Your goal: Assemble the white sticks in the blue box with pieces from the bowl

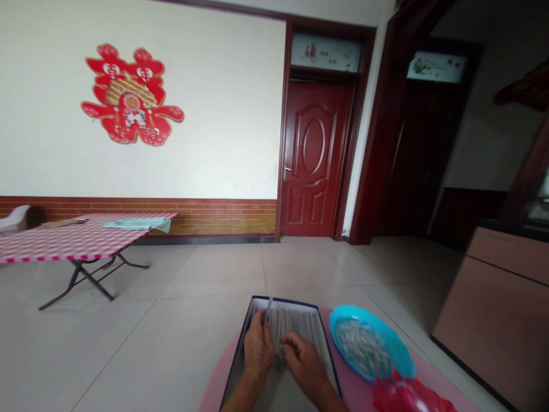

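An open shallow box with a dark blue rim (281, 303) stands on a round pink table (218, 372), filled with tightly packed rows of thin pale grey sticks (295, 326). My left hand (258, 343) is over the box and pinches one thin stick (268, 309), which points up and away from me. My right hand (303, 360) rests on the rows with its fingers spread, and I see nothing held in it. To the right of the box sits a teal bowl (371, 337) heaped with similar pale slender pieces (362, 348).
A red plastic object (407, 396) lies at the near edge of the pink table. A tan cabinet (493, 303) stands at the right. Farther off are a folding table with a pink checked cloth (72, 240) and a red door (313, 160).
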A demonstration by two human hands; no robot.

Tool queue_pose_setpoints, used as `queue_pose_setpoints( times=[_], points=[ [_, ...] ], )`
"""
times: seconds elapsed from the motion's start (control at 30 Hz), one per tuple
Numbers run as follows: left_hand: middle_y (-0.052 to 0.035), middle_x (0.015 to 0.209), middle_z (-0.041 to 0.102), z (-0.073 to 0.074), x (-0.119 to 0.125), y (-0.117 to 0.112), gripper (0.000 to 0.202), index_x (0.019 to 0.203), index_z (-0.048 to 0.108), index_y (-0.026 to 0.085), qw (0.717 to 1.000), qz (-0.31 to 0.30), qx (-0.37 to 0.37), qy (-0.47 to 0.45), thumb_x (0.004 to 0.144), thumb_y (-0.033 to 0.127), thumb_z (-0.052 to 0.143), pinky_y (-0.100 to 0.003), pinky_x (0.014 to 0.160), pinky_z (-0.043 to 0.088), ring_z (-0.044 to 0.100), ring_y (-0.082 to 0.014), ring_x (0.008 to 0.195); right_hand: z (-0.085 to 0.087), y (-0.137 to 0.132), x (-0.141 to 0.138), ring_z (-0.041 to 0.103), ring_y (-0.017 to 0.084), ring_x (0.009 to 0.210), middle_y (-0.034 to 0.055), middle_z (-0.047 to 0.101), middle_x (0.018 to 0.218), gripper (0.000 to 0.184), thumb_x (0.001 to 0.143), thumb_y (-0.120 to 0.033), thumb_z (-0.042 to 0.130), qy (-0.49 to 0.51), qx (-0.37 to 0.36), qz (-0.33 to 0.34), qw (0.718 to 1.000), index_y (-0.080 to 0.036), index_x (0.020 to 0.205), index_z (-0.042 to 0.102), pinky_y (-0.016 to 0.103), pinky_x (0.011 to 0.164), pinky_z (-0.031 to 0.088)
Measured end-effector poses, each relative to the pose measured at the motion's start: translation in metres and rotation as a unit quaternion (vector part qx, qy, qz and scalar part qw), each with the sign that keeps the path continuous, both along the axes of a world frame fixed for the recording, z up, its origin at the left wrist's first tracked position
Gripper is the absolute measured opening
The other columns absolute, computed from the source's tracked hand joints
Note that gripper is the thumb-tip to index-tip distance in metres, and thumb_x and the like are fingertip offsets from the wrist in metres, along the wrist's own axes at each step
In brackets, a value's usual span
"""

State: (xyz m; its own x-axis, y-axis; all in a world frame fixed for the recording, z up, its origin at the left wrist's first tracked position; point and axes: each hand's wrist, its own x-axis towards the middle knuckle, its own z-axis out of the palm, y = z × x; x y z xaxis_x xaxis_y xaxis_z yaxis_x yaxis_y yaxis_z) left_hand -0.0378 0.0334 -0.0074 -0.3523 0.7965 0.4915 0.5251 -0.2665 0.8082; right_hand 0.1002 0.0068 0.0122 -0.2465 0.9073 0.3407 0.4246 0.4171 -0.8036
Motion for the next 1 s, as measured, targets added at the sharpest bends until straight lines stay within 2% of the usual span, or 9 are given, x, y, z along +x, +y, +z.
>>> queue_pose_setpoints(
  times=[0.1,0.2,0.33,0.47,0.6,0.7,0.8,0.9,1.0],
  points=[
    [-0.0132,0.097,0.070,0.008,-0.010,0.001,0.036,0.109,0.057,0.013,0.997,0.067,-0.037,0.032,0.089,0.029,0.032,-0.033,0.080,0.051,0.067,-0.0227,0.090,-0.003,0.006,0.006,0.061,0.020,0.087,0.0077,0.065,0.088,0.026,0.081,-0.018,0.040,-0.044,0.070,-0.074,0.994,-0.017,0.092,0.063,0.030,0.080,0.044],
    [-0.0124,0.094,0.071,0.012,-0.018,0.002,0.037,0.111,0.056,0.014,0.992,0.089,-0.056,0.068,0.093,0.032,0.029,-0.033,0.077,0.052,0.068,-0.0224,0.086,-0.007,0.007,0.008,0.058,0.020,0.095,0.0090,0.063,0.096,0.031,0.077,-0.009,0.040,-0.092,0.095,-0.068,0.989,-0.017,0.095,0.063,0.031,0.087,0.043],
    [-0.0141,0.112,0.067,0.001,-0.022,0.006,0.039,0.114,0.056,0.013,0.989,0.071,0.003,0.133,0.093,0.031,0.029,-0.033,0.087,0.050,0.064,-0.0219,0.102,-0.013,0.000,0.004,0.055,0.020,0.099,0.0070,0.062,0.100,0.035,0.073,-0.004,0.040,-0.157,0.102,-0.031,0.982,-0.020,0.094,0.064,0.031,0.089,0.041],
    [-0.0148,0.107,0.068,-0.015,-0.020,0.009,0.037,0.112,0.057,0.011,0.978,0.048,0.050,0.198,0.092,0.027,0.029,-0.034,0.087,0.051,0.065,-0.0225,0.099,-0.015,-0.004,0.000,0.055,0.019,0.095,0.0073,0.061,0.096,0.032,0.074,-0.003,0.041,-0.181,0.100,-0.042,0.977,-0.019,0.090,0.064,0.030,0.086,0.042],
    [-0.0144,0.105,0.069,-0.017,-0.015,0.006,0.034,0.112,0.058,0.011,0.963,0.006,0.072,0.258,0.092,0.023,0.033,-0.033,0.084,0.052,0.066,-0.0222,0.096,-0.002,0.006,0.007,0.055,0.017,0.098,0.0071,0.061,0.099,0.036,0.074,-0.003,0.040,-0.174,0.122,-0.075,0.974,-0.019,0.097,0.062,0.027,0.089,0.041],
    [-0.0096,0.099,0.070,-0.010,-0.011,0.000,0.034,0.120,0.055,0.016,0.950,-0.033,0.046,0.308,0.093,0.023,0.036,-0.028,0.077,0.053,0.068,-0.0191,0.088,0.012,0.020,0.033,0.056,0.018,0.099,0.0070,0.064,0.099,0.033,0.076,-0.007,0.042,-0.248,0.086,-0.147,0.954,-0.020,0.098,0.064,0.026,0.090,0.040],
    [-0.0058,0.088,0.069,-0.005,-0.007,-0.004,0.037,0.126,0.052,0.020,0.934,-0.048,0.012,0.353,0.094,0.020,0.035,-0.026,0.069,0.054,0.068,-0.0175,0.076,0.017,0.031,0.079,0.059,0.021,0.095,0.0104,0.066,0.095,0.028,0.078,-0.010,0.043,-0.317,0.033,-0.216,0.923,-0.018,0.090,0.067,0.029,0.086,0.041],
    [-0.0081,0.091,0.068,-0.006,-0.005,-0.004,0.036,0.120,0.056,0.016,0.930,-0.047,0.020,0.364,0.092,0.014,0.033,-0.026,0.070,0.054,0.067,-0.0182,0.079,0.011,0.033,0.125,0.061,0.025,0.087,0.0140,0.068,0.088,0.025,0.073,-0.008,0.045,-0.347,0.000,-0.253,0.903,-0.015,0.081,0.067,0.034,0.079,0.042],
    [-0.0099,0.093,0.067,-0.009,-0.005,-0.001,0.035,0.115,0.057,0.013,0.930,-0.056,0.044,0.360,0.090,0.011,0.032,-0.027,0.074,0.054,0.067,-0.0185,0.085,-0.002,0.030,0.154,0.062,0.025,0.083,0.0108,0.069,0.080,0.021,0.068,-0.007,0.048,-0.366,-0.019,-0.269,0.891,-0.019,0.071,0.065,0.034,0.076,0.043]
  ],
)
